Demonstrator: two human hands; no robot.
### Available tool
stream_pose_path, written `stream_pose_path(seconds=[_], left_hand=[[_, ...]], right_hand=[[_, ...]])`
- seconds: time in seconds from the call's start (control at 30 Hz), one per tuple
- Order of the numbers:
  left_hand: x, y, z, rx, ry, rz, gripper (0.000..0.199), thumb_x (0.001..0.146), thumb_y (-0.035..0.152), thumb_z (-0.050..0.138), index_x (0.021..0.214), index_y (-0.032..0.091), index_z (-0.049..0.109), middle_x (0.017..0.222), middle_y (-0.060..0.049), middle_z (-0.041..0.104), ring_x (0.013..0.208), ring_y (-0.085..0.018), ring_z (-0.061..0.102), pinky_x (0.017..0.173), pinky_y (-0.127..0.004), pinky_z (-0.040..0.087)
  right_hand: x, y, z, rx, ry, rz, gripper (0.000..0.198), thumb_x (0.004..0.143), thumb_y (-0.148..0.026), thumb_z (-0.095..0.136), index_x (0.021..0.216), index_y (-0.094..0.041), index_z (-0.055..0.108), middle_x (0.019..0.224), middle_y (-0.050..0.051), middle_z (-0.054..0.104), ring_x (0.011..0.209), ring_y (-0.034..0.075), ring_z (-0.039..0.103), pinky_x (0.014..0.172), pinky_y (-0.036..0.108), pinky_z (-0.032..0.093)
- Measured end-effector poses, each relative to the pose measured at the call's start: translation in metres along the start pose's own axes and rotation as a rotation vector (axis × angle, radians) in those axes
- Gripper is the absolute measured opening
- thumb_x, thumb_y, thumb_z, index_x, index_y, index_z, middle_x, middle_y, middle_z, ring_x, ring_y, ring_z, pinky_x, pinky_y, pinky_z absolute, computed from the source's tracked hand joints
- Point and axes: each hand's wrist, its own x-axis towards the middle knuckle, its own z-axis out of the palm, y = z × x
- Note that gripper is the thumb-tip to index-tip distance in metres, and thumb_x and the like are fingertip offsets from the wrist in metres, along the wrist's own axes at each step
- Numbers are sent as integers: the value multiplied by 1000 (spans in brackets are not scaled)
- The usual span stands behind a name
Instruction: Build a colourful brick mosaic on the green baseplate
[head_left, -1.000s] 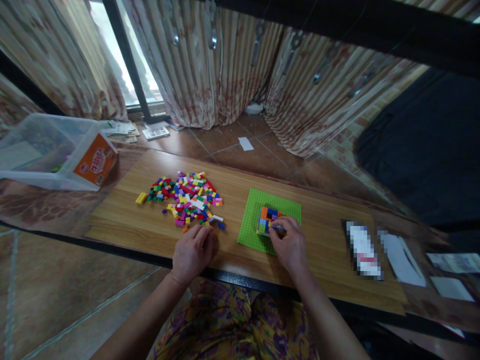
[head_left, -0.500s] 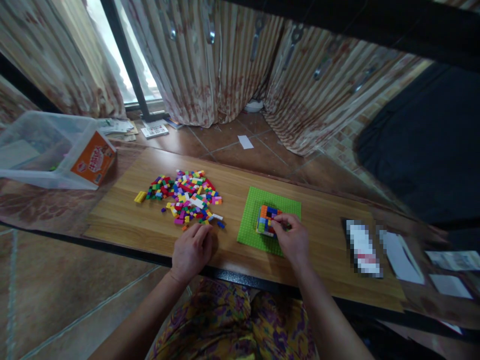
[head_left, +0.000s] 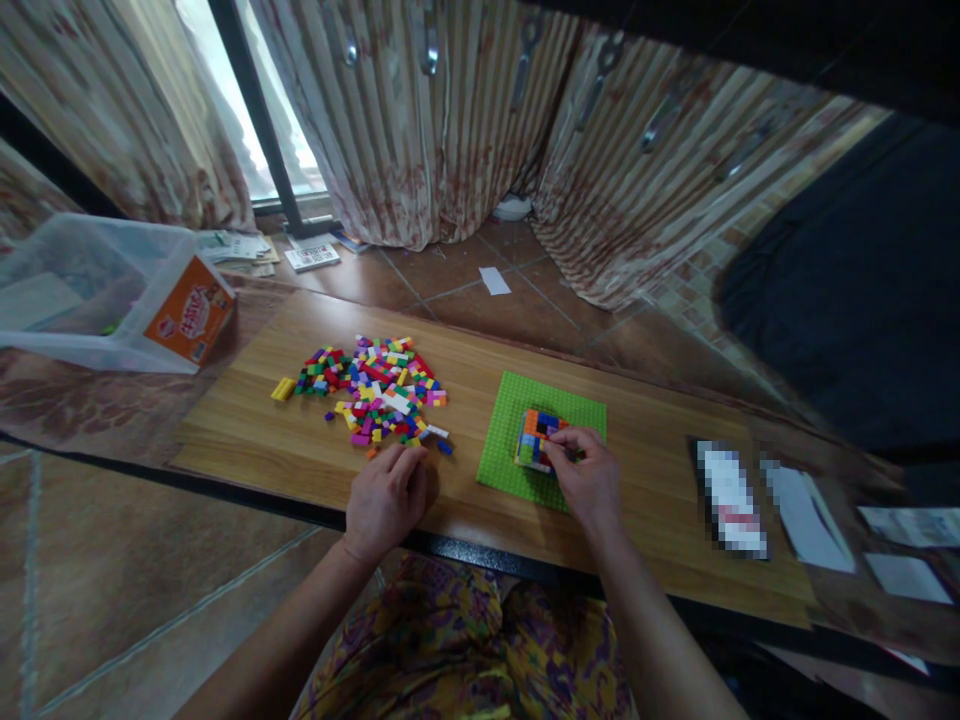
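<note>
A small block of coloured building bricks (head_left: 531, 440), orange, blue, light blue and green on top, sits on a green studded baseplate (head_left: 499, 450). Thumb and fingers of my right hand (head_left: 589, 475) pinch at its upper right part, on what seems to be a small brick mostly covered by the fingertips. My left hand (head_left: 384, 505) rests closed by the table's near edge, its fingers curled under; whatever they hold, if anything, is hidden. Just beyond it lies a loose pile of mixed bricks (head_left: 382, 385), with a blue brick (head_left: 445, 448) at its near right edge.
A clear plastic bin (head_left: 90, 350) with an orange label stands at the left end. Yellow bricks (head_left: 283, 388) lie left of the pile. On the right are a blurred-out flat object (head_left: 731, 500) and papers (head_left: 810, 515). Curtains (head_left: 390, 130) hang beyond the wooden board (head_left: 247, 430).
The view has shifted slightly. Both hands keep nearly the same positions, with the right fingers still on the brick block.
</note>
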Motion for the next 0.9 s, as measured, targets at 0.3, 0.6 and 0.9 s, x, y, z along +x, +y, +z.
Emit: stream_pose_path(seconds=[0.3,0.6,0.9], left_hand=[[-1,0,1,31,-16,-13,12,91,24,51,96,21,61,85,-4,65,76,-17,62,67,-26,46],[0,0,0,31,-11,-14,14,91,26,49,96,21,61,86,-4,65,75,-17,62,66,-26,46],[0,-1,0,28,-13,-6,14,91,25,48,94,21,61,85,-4,66,75,-17,63,65,-26,46]], right_hand=[[-1,4,2,4,7,-26,12,77,-32,62,71,-21,64,85,5,63,84,20,60,79,37,48],[0,-2,0,32,-23,-25,13,78,-32,59,72,-21,64,83,5,64,80,19,60,76,35,48],[-24,15,-19,30,230,92,27,83,-41,56,91,-16,66,87,8,65,76,19,59,73,36,48]])
